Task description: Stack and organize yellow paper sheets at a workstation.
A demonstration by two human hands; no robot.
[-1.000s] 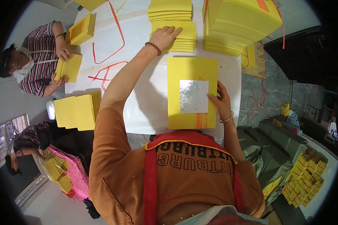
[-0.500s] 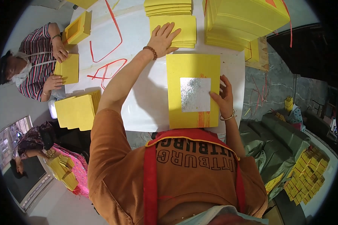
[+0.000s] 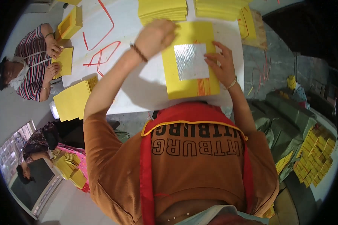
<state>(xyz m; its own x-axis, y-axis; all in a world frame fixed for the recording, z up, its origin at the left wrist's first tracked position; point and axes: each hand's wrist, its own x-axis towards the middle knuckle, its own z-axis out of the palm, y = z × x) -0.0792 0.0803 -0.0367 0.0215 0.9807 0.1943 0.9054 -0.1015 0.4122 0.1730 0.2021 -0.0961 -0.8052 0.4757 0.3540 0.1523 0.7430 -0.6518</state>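
Note:
In front of me lies a yellow paper sheet or stack (image 3: pixel 170 77) with a silver foil square (image 3: pixel 192 62) at its middle and orange-red streaks above and below the foil. My left hand (image 3: pixel 156 37) is over its far left corner, fingers curled and blurred by motion; whether anything is pinched in them does not show. At the sheet's right edge rests my right hand (image 3: pixel 223 64), fingers apart, with fingertips touching the paper near the foil. Just beyond my left hand sits a stack of folded yellow paper (image 3: pixel 162 10).
Another yellow stack (image 3: pixel 218 8) stands at the far right of the white table (image 3: pixel 131 98). Red string (image 3: pixel 109 50) lies at the left. A co-worker in stripes (image 3: pixel 30 62) handles yellow paper (image 3: pixel 66 60); a fanned yellow pile (image 3: pixel 70 100) is nearer. Another person (image 3: pixel 41 140) sits lower left.
My left hand has come off the far yellow stack, back to the foil sheet's far left corner, its fingers curling. My right hand stays at the sheet's right edge. The whole view has shifted.

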